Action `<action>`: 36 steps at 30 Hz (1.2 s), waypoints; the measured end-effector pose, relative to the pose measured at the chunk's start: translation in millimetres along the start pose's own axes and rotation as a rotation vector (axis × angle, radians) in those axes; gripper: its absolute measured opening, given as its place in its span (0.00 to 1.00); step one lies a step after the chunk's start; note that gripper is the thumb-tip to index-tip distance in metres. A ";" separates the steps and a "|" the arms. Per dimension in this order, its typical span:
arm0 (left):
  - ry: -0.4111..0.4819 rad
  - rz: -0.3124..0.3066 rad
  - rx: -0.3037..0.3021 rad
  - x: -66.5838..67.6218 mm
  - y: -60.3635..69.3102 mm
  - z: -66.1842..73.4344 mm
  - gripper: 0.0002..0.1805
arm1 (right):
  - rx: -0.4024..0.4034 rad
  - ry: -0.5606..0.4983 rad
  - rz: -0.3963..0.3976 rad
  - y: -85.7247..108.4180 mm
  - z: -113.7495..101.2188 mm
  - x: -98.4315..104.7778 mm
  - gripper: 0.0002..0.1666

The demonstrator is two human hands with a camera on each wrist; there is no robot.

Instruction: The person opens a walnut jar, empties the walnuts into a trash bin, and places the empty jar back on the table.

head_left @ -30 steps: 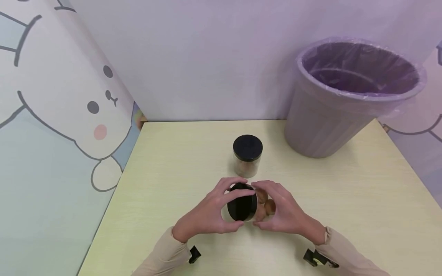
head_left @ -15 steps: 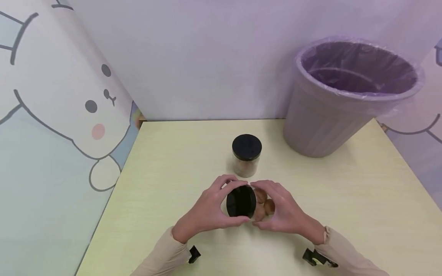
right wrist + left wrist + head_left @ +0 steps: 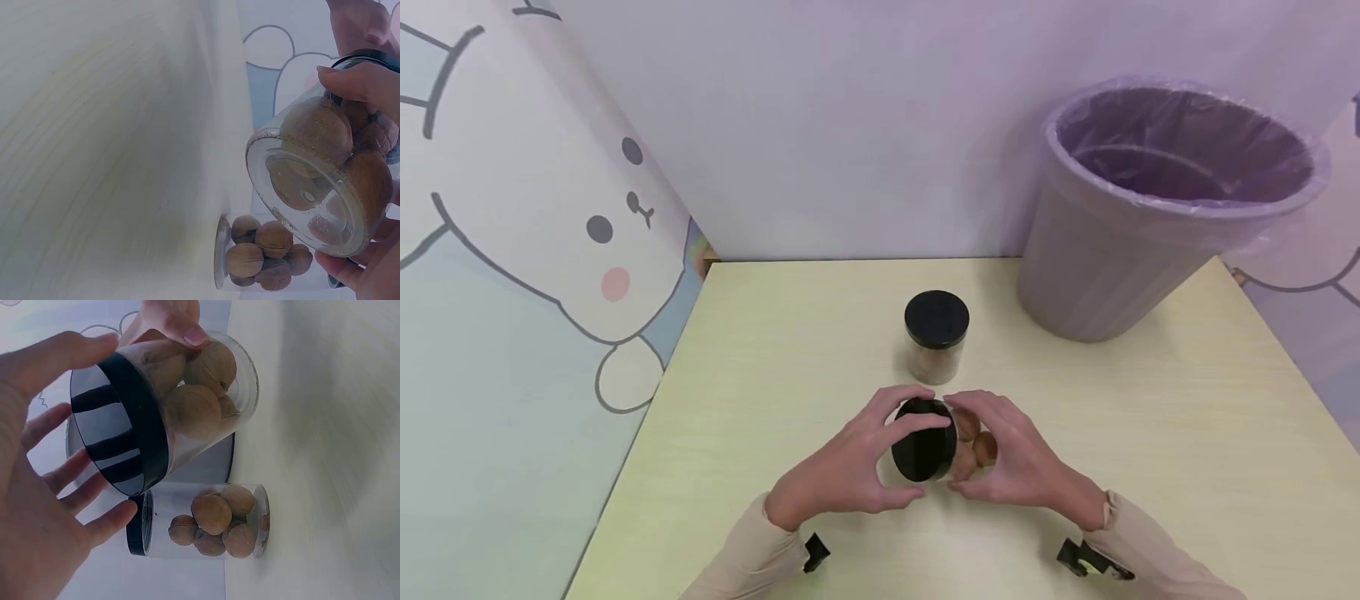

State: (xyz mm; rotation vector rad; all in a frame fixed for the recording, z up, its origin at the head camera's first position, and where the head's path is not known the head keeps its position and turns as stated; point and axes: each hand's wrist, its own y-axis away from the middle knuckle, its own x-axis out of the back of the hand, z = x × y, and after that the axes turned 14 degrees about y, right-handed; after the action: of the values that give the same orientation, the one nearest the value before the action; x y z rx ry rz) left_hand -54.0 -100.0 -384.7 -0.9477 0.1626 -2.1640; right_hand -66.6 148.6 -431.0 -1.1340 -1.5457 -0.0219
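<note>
A clear jar point(image 3: 966, 460) with several walnuts point(image 3: 369, 181) inside is tilted, its black lid point(image 3: 917, 446) facing left. My right hand point(image 3: 1022, 462) grips the jar body from the right, thumb and fingers around its sides. Around the lid, my left hand point(image 3: 853, 462) has its fingers spread. In the left wrist view its thumb lies by the lid's edge, while the other fingers point(image 3: 65, 472) fan out loosely beyond the lid's face; whether any touch it is hard to tell. Behind stands a second clear jar point(image 3: 936, 354), upright with a black lid, also holding several walnuts point(image 3: 211, 514).
A large lined trash bin point(image 3: 1097, 267) stands at the table's back right. The pale wooden table point(image 3: 760, 350) meets a white wall point(image 3: 850, 133) at the back. Cartoon-printed panels flank both sides.
My left hand moved in to the lid half a second ago, then spread again, its thumb now farther from the lid. The right hand and jar stay nearly in place.
</note>
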 end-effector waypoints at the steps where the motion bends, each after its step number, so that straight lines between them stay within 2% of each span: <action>1: -0.003 -0.009 -0.015 0.1 0.1 0.2 0.41 | 0.004 -0.003 0.003 -0.3 -0.1 -0.2 0.55; 6: -0.018 -0.028 -0.051 -0.4 0.5 0.5 0.41 | 0.010 -0.013 0.009 -0.1 -0.4 -0.7 0.54; 10: -0.012 -0.037 -0.040 -1.2 0.4 -0.1 0.41 | 0.005 -0.008 0.003 1.7 -0.7 -0.2 0.54; 14: -0.002 -0.025 0.022 -2.1 0.7 0.1 0.41 | -0.003 -0.004 -0.007 3.6 -1.3 0.5 0.54; 19: 0.005 0.037 0.111 -4.7 0.4 0.2 0.42 | -0.013 -0.002 -0.017 4.8 -2.1 1.5 0.55; 23: 0.001 0.090 0.154 -7.0 1.0 0.3 0.42 | -0.012 -0.002 -0.015 4.4 -2.5 1.5 0.55; 28: -0.010 0.110 0.192 -8.1 1.3 1.6 0.41 | -0.001 -0.002 -0.003 4.3 -3.0 1.1 0.55; 32: -0.025 0.088 0.175 -6.8 2.4 3.1 0.43 | 0.004 -0.005 0.000 5.0 -3.3 1.5 0.55; 36: -0.011 0.036 0.070 -4.3 2.8 3.7 0.44 | 0.007 -0.005 0.001 5.3 -3.4 1.9 0.55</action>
State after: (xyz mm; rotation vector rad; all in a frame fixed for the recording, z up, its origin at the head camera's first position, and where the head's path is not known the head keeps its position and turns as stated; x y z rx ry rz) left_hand -47.9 -98.4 -385.7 -0.9097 0.0969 -2.1178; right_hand -60.4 150.6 -431.3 -1.1307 -1.5484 -0.0130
